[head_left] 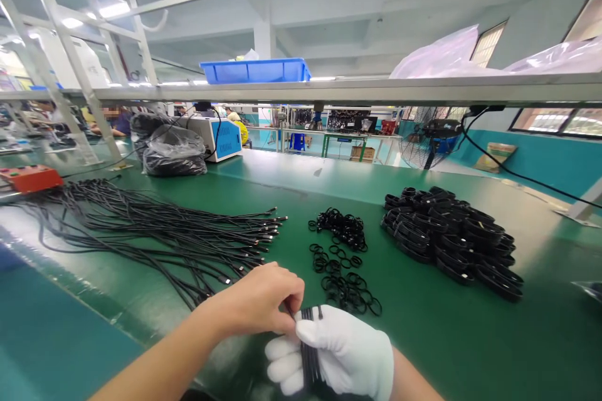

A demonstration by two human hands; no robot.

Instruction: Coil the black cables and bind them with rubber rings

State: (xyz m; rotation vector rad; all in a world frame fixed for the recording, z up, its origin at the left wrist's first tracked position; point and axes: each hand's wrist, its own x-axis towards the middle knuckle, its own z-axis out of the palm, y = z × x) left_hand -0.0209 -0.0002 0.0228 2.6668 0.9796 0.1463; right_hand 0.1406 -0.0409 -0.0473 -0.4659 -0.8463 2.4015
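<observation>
My gloved right hand is wrapped round a bundle of black cable folded into several side-by-side strands. Against the bundle's upper left, my bare left hand pinches a dark part of the cable between thumb and bent fingers. The exact part in that pinch is mostly hidden. Just beyond my hands lie loose black rings, with a denser pile of small black rings behind them. Long straight black cables with metal plug ends spread out to the left.
Coiled black cables are heaped on the green table at right. Plastic-wrapped goods, a blue-and-white machine and an orange box stand at left. Overhead, a shelf carries a blue tray. A fan stands beyond.
</observation>
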